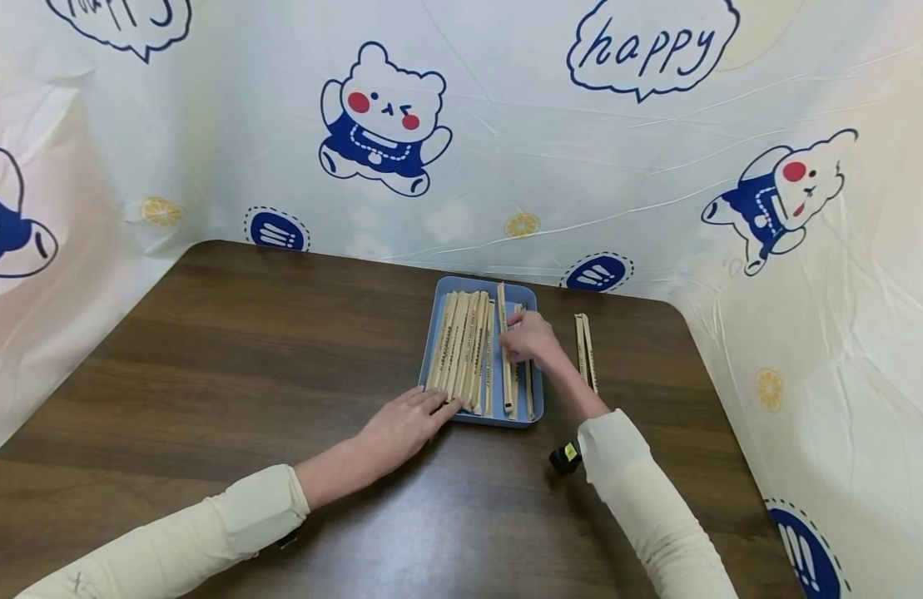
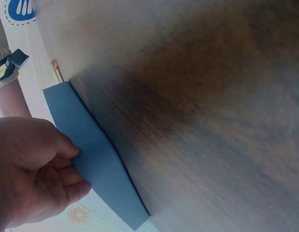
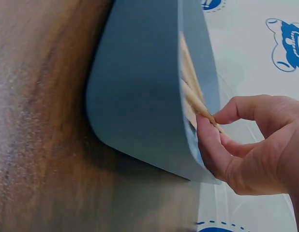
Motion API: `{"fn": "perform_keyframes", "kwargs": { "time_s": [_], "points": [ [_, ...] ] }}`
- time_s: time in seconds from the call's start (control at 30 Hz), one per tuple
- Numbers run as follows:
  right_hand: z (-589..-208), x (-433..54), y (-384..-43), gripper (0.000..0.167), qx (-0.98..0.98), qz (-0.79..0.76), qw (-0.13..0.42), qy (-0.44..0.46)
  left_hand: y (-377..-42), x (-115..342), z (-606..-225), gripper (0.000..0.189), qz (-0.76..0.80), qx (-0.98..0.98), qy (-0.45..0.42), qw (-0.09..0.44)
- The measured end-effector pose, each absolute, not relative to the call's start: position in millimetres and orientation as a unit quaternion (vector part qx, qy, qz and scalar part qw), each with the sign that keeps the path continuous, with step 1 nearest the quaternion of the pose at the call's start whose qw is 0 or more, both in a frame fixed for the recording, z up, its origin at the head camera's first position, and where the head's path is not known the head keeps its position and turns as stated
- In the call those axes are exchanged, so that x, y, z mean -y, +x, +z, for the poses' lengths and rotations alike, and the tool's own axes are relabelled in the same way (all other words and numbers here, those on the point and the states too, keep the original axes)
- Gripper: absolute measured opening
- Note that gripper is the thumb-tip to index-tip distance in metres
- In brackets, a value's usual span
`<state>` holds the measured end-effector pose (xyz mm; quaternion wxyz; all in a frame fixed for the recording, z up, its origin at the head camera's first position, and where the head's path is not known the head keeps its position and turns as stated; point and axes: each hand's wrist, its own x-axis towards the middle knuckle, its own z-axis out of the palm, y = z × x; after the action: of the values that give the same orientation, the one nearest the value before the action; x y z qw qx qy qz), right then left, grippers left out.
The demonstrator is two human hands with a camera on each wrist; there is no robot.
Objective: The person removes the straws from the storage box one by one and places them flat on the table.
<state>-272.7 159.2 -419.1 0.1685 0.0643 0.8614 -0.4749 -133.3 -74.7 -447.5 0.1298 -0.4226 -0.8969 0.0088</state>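
A blue tray (image 1: 482, 420) holds a row of long, narrow paper-wrapped chopsticks (image 1: 457, 341) on its left side, with several more to the right. My right hand (image 1: 532, 337) reaches over the tray's right part. Between thumb and fingers it pinches the end of a wrapped pair (image 3: 202, 110), and another wrapped pair (image 1: 503, 333) stands out beside the fingertips. At the near left corner, my left hand (image 1: 409, 420) grips the tray's rim. In the left wrist view its thumb overlaps the outer wall (image 2: 98, 150) and the fingers curl at the rim.
Two narrow wrapped packets (image 1: 584, 349) lie on the brown wooden table (image 1: 281, 374) right of the tray, partly behind the right forearm. A black wrist device (image 1: 564, 457) shows by the right sleeve. A printed curtain (image 1: 491, 150) hangs behind the table.
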Motion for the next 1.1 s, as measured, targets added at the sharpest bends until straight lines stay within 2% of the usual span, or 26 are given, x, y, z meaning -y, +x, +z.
{"fn": "perform_keyframes", "kwargs": {
  "time_s": [0.33,0.77,1.1],
  "points": [
    [-404.3,-173.0,-274.1,0.044,-0.825,-0.537,0.171,0.052,-133.8,74.0,-446.8,0.049,0.019,0.898,-0.422,0.123],
    [-390.7,-206.3,-270.9,0.046,-0.825,-0.54,0.158,0.053,-132.6,73.2,-446.0,0.051,0.022,0.899,-0.421,0.12],
    [-394.8,-240.6,-271.9,0.051,-0.823,-0.536,0.162,0.09,-132.6,73.5,-445.9,0.052,0.02,0.898,-0.423,0.123]
  ]
}}
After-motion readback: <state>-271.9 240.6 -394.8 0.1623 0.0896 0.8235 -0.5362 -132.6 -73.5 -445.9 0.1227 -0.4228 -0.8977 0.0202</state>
